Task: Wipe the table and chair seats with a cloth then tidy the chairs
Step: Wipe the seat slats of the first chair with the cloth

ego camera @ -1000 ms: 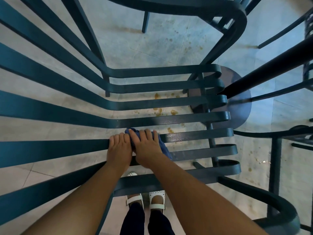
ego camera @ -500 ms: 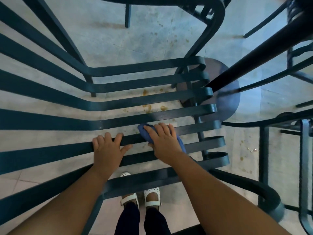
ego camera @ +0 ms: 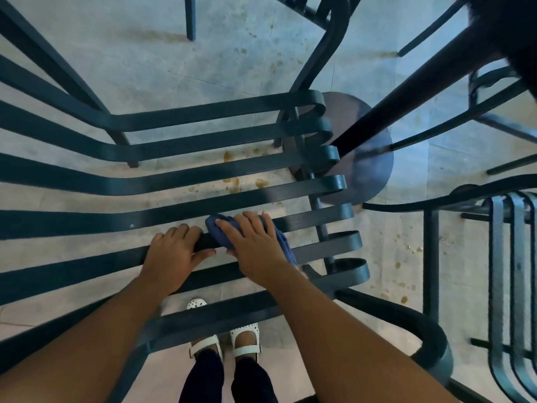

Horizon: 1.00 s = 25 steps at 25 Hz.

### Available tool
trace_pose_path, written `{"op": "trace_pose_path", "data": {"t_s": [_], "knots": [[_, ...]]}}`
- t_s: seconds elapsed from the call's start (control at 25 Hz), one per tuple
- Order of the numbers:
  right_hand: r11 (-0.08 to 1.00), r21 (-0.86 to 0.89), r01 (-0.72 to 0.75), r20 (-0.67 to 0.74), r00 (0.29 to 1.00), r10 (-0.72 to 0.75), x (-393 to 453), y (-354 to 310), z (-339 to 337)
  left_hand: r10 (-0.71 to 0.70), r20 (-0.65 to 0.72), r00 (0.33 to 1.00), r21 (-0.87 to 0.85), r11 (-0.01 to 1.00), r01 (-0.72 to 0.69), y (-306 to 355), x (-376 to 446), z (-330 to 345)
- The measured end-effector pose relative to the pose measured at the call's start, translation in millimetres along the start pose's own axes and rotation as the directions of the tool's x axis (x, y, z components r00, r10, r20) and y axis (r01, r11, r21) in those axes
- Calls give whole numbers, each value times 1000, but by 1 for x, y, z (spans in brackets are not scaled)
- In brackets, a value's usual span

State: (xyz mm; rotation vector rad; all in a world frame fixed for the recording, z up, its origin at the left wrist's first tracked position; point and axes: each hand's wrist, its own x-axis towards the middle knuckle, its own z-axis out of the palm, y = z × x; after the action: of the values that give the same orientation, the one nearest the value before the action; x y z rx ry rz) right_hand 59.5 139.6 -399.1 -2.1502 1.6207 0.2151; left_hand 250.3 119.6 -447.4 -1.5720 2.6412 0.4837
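My right hand (ego camera: 255,245) has slid the crumpled dark blue cloth (ego camera: 279,238) back toward the middle of the slat after reaching further right half a second ago, and my left hand (ego camera: 174,254), which had drawn apart from it, now sits just beside it again, much as the two lay a second ago. The cloth lies on the dark teal metal slatted chair seat (ego camera: 174,187), bunched across two neighbouring slats, with my right palm flat on top, fingers spread and pressing it down; a fold of it shows past my fingertips and another trails out on the right side of my hand. My left hand wraps over the next slat along, fingers curled over its far edge and thumb beneath, steadying the chair. I read this as one back-and-forth stroke along a single slat, so the seat wipe is in progress, with the slats further from me seemingly still to do. Through the gaps I see the pale tiled floor (ego camera: 122,68) speckled with brownish spots, my white strapped shoes (ego camera: 232,341), and, to the right, the dark round table base (ego camera: 369,170) and another teal slatted chair (ego camera: 511,271) waiting to be tidied.
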Motion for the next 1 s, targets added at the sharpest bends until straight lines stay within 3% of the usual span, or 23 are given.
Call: {"op": "trace_pose_path", "data": {"t_s": [0.2,0.36,0.44,0.52,0.6,0.76,0.88,1.0], "knots": [[999,-9,-36,-11,999,35,-17,49,-10,-14,36,999,-8,1000,14,0,2,0],[989,-15,-144,9,989,144,-27,72,-15,-68,67,995,6,998,68,4,1,-7],[984,-10,-176,23,984,176,-29,73,-16,-152,69,986,19,988,151,18,3,-14],[983,-10,-185,26,982,185,-29,72,-16,-227,159,961,1,973,229,44,17,-19],[984,-9,-180,30,983,180,-30,73,-15,-153,195,969,-39,986,163,77,39,-14],[970,50,-239,-14,971,240,-38,94,-17,-56,69,996,-75,995,61,107,59,-2],[914,144,-379,-64,918,390,-46,113,-19,-67,50,997,-84,994,71,103,55,1],[761,290,-580,-68,781,621,-45,115,-20,-67,70,995,-143,987,76,102,54,0]]}}
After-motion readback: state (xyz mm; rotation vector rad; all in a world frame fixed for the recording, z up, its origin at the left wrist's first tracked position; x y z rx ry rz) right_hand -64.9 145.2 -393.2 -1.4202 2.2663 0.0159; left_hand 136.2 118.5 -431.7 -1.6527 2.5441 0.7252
